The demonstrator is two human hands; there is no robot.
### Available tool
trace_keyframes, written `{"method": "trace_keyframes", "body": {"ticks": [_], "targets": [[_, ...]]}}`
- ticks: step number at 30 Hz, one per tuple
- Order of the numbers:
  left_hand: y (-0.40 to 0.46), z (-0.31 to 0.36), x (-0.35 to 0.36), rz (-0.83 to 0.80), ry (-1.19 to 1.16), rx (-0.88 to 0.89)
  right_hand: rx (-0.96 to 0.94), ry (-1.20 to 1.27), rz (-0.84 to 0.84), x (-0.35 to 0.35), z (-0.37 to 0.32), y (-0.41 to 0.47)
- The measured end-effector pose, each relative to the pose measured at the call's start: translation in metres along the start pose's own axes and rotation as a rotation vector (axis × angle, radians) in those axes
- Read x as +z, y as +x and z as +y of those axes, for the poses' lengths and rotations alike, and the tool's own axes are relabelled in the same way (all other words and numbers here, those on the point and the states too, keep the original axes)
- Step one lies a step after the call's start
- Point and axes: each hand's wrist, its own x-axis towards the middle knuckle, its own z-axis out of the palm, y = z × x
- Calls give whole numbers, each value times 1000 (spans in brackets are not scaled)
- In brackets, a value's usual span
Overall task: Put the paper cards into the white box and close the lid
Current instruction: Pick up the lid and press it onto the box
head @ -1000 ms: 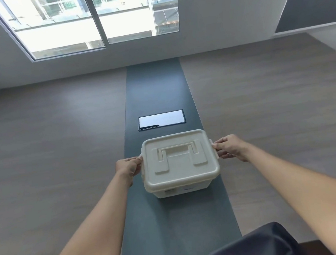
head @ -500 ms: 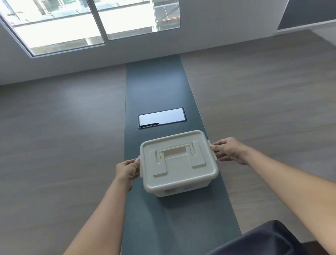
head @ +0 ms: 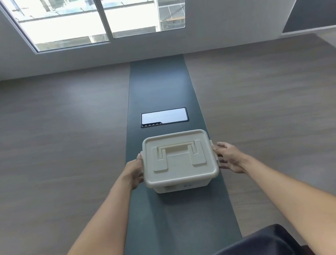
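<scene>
The white box (head: 180,164) sits on the dark middle strip of the desk (head: 60,151), its long axis running left to right, lid (head: 178,158) shut and facing up with the handle folded flat across it; what is inside cannot be seen. The left hand (head: 135,170) wraps the box's left end in a closed grip, and the right hand (head: 229,158) lies against the right end with fingers spread, its grip loose. A dark-framed panel (head: 164,117) lies just beyond the box.
</scene>
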Motion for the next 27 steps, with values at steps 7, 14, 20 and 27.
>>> {"method": "trace_keyframes", "body": {"ticks": [7, 14, 20, 27], "targets": [[14, 2, -6, 150, 71, 143, -134, -209, 87, -6, -11, 5], [11, 4, 8, 321, 320, 289, -290, -629, 278, 9, -11, 0], [2, -5, 17, 257, 462, 349, -279, -709, 261, 27, 3, -9], [4, 1, 22, 208, 567, 392, -300, -756, 243, 27, 2, 1]]}}
